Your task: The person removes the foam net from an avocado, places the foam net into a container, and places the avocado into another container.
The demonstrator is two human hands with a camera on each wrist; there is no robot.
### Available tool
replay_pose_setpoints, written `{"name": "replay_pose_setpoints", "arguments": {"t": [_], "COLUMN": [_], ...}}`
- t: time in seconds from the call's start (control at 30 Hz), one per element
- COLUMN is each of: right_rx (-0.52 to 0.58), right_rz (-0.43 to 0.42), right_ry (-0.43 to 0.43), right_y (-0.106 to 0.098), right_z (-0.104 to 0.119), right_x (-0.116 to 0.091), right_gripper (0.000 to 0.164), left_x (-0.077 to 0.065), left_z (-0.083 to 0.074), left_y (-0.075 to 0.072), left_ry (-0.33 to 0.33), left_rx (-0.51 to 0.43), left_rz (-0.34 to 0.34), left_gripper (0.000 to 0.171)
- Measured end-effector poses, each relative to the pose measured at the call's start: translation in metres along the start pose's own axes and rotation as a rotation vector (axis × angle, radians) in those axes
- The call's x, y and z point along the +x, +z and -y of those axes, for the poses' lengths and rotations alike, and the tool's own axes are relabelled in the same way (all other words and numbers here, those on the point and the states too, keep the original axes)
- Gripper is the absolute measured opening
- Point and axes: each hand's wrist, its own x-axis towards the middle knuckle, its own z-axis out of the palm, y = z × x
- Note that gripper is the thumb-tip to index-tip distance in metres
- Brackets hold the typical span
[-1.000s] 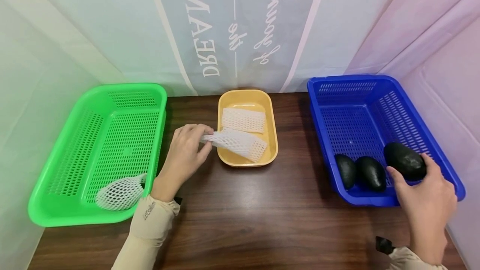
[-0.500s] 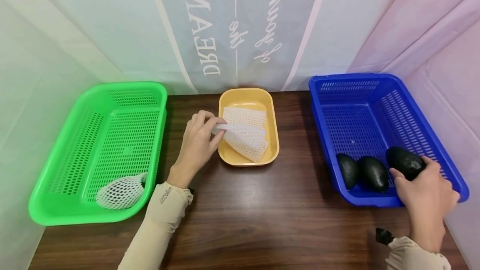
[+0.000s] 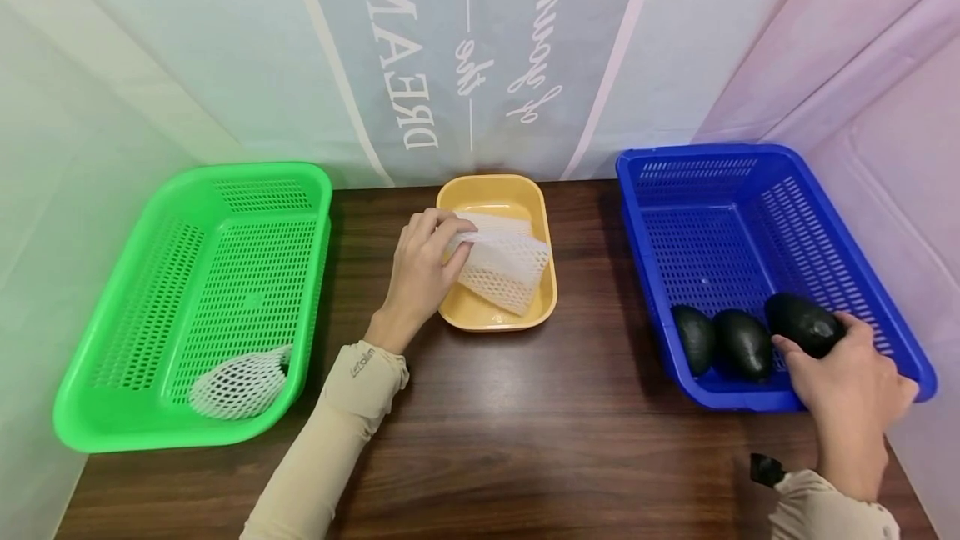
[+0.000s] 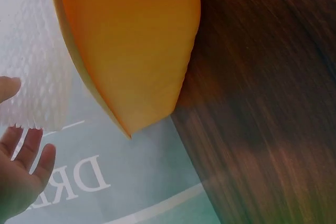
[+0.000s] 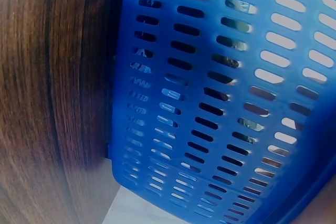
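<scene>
My left hand (image 3: 423, 269) pinches the edge of a white foam net sleeve (image 3: 510, 261) between thumb and fingers, above the yellow tray (image 3: 495, 324). Another foam net (image 3: 491, 221) lies in the tray, partly covered. In the left wrist view the thumb and fingertips sit at the edge of the white net (image 4: 42, 72). My right hand (image 3: 851, 390) grips a dark avocado (image 3: 802, 323) inside the blue basket (image 3: 821, 190). Two more avocados, one (image 3: 742, 344) in the middle and one (image 3: 693, 340) at the left wall, lie beside it. The basket wall hides the avocados in the right wrist view.
A green basket (image 3: 322, 232) stands at the left, holding one fruit in a white foam net (image 3: 240, 384) at its near right corner. The dark wooden table (image 3: 517, 423) runs between the baskets. A printed cloth (image 3: 480, 48) hangs behind, and pale cloth walls flank both sides.
My left hand has moved right and away from me over the yellow tray, drawing the foam net with it and folding it. The right hand with its avocado has barely moved.
</scene>
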Motion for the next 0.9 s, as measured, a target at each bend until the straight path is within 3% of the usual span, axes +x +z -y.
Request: {"name": "replay_pose_setpoints", "arguments": {"t": [0.13, 0.33, 0.43, 0.57, 0.9], "right_rx": [-0.002, -0.001, -0.018, -0.032, -0.084], "right_rz": [0.003, 0.022, 0.039, 0.053, 0.086], "right_ry": [0.005, 0.029, 0.034, 0.029, -0.03], "right_y": [-0.0002, -0.0013, -0.0021, -0.0026, -0.0018], "right_z": [0.0, 0.001, 0.0018, 0.0021, -0.0015], "right_x": [0.0012, 0.0014, 0.0012, 0.0013, 0.0025], "right_gripper": [0.09, 0.087, 0.087, 0.087, 0.089], "left_x": [0.0028, 0.0014, -0.0004, -0.0011, 0.0019], "left_z": [0.0004, 0.0045, 0.0066, 0.0084, 0.0072], "left_y": [0.0009, 0.0009, 0.0013, 0.002, -0.0025], "left_ry": [0.005, -0.055, -0.079, -0.09, -0.151], "left_rx": [-0.006, 0.088, 0.133, 0.151, 0.159], "left_rz": [0.006, 0.259, 0.329, 0.331, 0.354], "left_gripper": [0.014, 0.024, 0.038, 0.05, 0.05]}}
